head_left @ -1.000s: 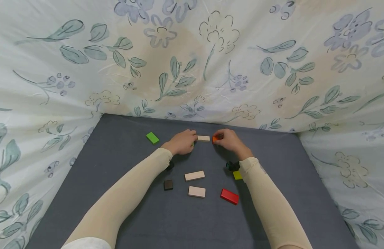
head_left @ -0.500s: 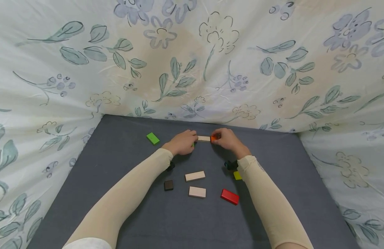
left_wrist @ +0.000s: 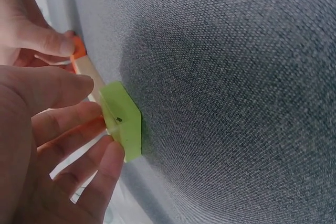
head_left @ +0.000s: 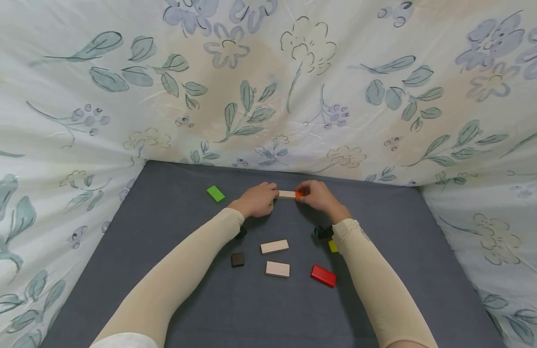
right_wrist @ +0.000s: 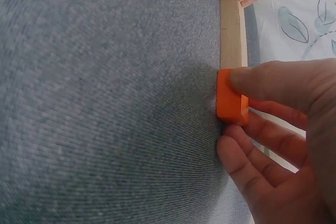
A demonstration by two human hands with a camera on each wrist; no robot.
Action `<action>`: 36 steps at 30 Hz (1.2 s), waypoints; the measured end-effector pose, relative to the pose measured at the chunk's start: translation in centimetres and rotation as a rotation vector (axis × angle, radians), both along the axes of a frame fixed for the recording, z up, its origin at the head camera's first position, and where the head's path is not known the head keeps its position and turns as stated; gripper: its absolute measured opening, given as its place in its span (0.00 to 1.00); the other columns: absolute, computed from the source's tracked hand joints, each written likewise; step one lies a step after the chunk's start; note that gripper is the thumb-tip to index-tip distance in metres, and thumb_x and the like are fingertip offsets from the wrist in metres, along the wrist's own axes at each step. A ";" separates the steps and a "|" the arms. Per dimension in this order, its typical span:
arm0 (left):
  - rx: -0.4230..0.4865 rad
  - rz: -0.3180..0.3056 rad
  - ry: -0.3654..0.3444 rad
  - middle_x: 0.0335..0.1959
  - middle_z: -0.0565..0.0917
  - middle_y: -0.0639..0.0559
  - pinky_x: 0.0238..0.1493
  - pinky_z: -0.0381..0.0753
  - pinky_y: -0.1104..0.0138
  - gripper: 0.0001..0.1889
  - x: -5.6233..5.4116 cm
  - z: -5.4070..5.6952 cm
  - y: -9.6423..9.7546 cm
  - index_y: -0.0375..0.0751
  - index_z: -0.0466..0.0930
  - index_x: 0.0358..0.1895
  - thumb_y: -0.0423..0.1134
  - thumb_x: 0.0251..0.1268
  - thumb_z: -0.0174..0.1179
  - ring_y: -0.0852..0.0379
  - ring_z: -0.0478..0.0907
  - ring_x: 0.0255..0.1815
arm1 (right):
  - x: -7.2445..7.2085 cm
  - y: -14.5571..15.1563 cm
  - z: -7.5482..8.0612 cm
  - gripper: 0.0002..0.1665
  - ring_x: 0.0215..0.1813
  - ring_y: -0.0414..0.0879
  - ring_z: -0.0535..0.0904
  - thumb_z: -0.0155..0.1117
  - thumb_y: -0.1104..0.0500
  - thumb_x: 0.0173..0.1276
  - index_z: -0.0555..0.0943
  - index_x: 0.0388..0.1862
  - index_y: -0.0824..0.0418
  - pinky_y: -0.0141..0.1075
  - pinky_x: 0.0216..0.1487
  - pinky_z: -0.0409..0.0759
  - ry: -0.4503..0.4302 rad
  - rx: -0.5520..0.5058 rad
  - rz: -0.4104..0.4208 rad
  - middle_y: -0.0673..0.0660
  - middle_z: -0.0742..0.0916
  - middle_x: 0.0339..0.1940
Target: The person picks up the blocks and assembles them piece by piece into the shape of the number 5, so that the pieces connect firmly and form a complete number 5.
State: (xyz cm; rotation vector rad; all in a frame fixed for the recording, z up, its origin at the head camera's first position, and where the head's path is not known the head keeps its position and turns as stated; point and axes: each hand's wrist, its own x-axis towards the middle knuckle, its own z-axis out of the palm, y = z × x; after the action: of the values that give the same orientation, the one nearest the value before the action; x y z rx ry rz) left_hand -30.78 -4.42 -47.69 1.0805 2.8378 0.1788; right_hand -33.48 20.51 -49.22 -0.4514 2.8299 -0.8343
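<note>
A plain wooden block [head_left: 287,195] lies at the far side of the grey cloth, between both hands. My left hand [head_left: 257,200] is at its left end, gripping a lime-green block [left_wrist: 127,121]; the thumb tip lies close by the wood, the other fingertips behind the green piece. That green block is mostly hidden in the head view. With thumb and fingers my right hand [head_left: 317,195] pinches an orange block [right_wrist: 230,98]. Its end meets the wooden block's right end, so green, wood and orange form one row in the right wrist view.
Another green block [head_left: 215,194] lies left of the row. Nearer are two pale wooden blocks [head_left: 274,247], a dark brown block [head_left: 237,259], a red block [head_left: 323,276] and a yellow-green block [head_left: 333,246] partly under the right sleeve. A floral curtain [head_left: 268,87] borders the cloth.
My right hand has shifted slightly left with the orange block, and the gap between it and the wooden block has gone. My left hand has stayed in place.
</note>
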 end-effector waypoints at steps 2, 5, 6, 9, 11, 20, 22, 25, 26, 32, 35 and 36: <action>0.003 0.000 -0.001 0.51 0.78 0.49 0.51 0.79 0.58 0.13 0.1 0.2 0.0 0.40 0.86 0.62 0.35 0.81 0.62 0.50 0.74 0.49 | 0.0 0.1 0.0 0.18 0.45 0.53 0.84 0.76 0.60 0.74 0.89 0.60 0.63 0.48 0.46 0.84 0.003 -0.003 0.004 0.59 0.89 0.49; 0.007 0.007 -0.004 0.52 0.78 0.49 0.51 0.79 0.57 0.15 0.1 0.3 0.1 0.39 0.85 0.64 0.35 0.81 0.61 0.50 0.74 0.49 | 0.0 0.2 0.0 0.18 0.44 0.53 0.84 0.75 0.60 0.75 0.89 0.60 0.63 0.49 0.46 0.84 0.008 -0.010 0.016 0.59 0.89 0.48; 0.008 0.010 -0.002 0.53 0.78 0.49 0.52 0.79 0.58 0.15 0.1 0.3 0.1 0.39 0.85 0.64 0.35 0.81 0.61 0.50 0.74 0.50 | 0.0 0.3 0.0 0.17 0.44 0.53 0.84 0.75 0.59 0.75 0.89 0.60 0.63 0.49 0.46 0.84 0.009 -0.009 0.017 0.59 0.89 0.49; 0.010 0.016 0.001 0.56 0.79 0.48 0.54 0.80 0.57 0.16 0.1 0.3 0.3 0.39 0.84 0.65 0.35 0.81 0.61 0.50 0.75 0.51 | 0.0 0.3 0.1 0.17 0.44 0.53 0.84 0.75 0.59 0.75 0.89 0.59 0.62 0.48 0.46 0.84 0.006 -0.003 0.014 0.59 0.89 0.48; 0.008 0.018 0.002 0.58 0.79 0.47 0.56 0.80 0.57 0.16 0.1 0.2 0.5 0.39 0.83 0.67 0.35 0.82 0.60 0.50 0.75 0.53 | 0.1 0.3 0.2 0.17 0.43 0.52 0.84 0.75 0.59 0.75 0.89 0.59 0.62 0.48 0.47 0.84 0.005 0.003 0.011 0.59 0.89 0.48; -0.047 0.018 0.005 0.64 0.79 0.47 0.61 0.82 0.58 0.17 0.4 -0.1 1.1 0.40 0.82 0.69 0.33 0.84 0.57 0.49 0.76 0.60 | 0.2 0.6 -0.7 0.22 0.44 0.54 0.80 0.76 0.62 0.73 0.86 0.63 0.67 0.50 0.47 0.81 0.019 0.039 0.100 0.60 0.85 0.49; -0.048 0.019 -0.017 0.66 0.79 0.47 0.63 0.81 0.58 0.18 0.4 -0.2 1.3 0.39 0.81 0.70 0.33 0.83 0.57 0.49 0.76 0.63 | 0.2 0.6 -1.0 0.23 0.44 0.54 0.79 0.76 0.62 0.72 0.86 0.64 0.67 0.50 0.47 0.81 0.019 0.045 0.111 0.61 0.85 0.50; -0.030 0.034 -0.040 0.67 0.79 0.47 0.65 0.80 0.57 0.18 0.2 -0.2 1.4 0.39 0.82 0.70 0.32 0.83 0.57 0.48 0.76 0.65 | 0.2 0.5 -1.2 0.23 0.45 0.55 0.79 0.77 0.63 0.72 0.86 0.64 0.67 0.51 0.48 0.80 0.026 0.034 0.118 0.61 0.85 0.49; -0.022 0.039 -0.045 0.67 0.79 0.47 0.65 0.80 0.57 0.18 0.1 -0.2 1.4 0.39 0.82 0.69 0.32 0.83 0.57 0.48 0.76 0.65 | 0.2 0.5 -1.2 0.24 0.45 0.55 0.79 0.77 0.63 0.71 0.86 0.64 0.67 0.51 0.48 0.80 0.027 0.029 0.120 0.61 0.84 0.49; 0.053 0.071 -0.081 0.65 0.80 0.47 0.67 0.78 0.56 0.19 -0.3 -0.3 0.9 0.41 0.81 0.71 0.31 0.84 0.55 0.47 0.77 0.66 | 0.1 0.2 -0.9 0.25 0.46 0.55 0.78 0.77 0.63 0.71 0.86 0.65 0.65 0.52 0.50 0.80 0.044 0.035 0.136 0.61 0.83 0.50; 0.107 0.079 -0.106 0.68 0.80 0.46 0.69 0.77 0.54 0.22 -0.5 -0.1 0.6 0.41 0.78 0.75 0.30 0.84 0.54 0.46 0.76 0.68 | 0.2 0.1 -0.5 0.25 0.46 0.56 0.78 0.77 0.63 0.71 0.85 0.66 0.65 0.52 0.50 0.79 0.048 0.035 0.130 0.61 0.83 0.50; 0.130 0.081 -0.116 0.68 0.80 0.45 0.70 0.76 0.53 0.22 -0.6 0.0 0.5 0.41 0.77 0.75 0.29 0.83 0.54 0.45 0.76 0.69 | 0.2 0.1 -0.4 0.25 0.46 0.56 0.78 0.77 0.63 0.71 0.85 0.66 0.65 0.53 0.50 0.79 0.048 0.035 0.127 0.61 0.83 0.50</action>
State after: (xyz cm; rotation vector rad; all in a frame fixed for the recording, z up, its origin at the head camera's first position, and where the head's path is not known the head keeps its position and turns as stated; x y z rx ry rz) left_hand -31.34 -3.89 -47.67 0.9446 2.7996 0.4229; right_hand -33.26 20.57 -49.65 -0.6462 2.8191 -0.7584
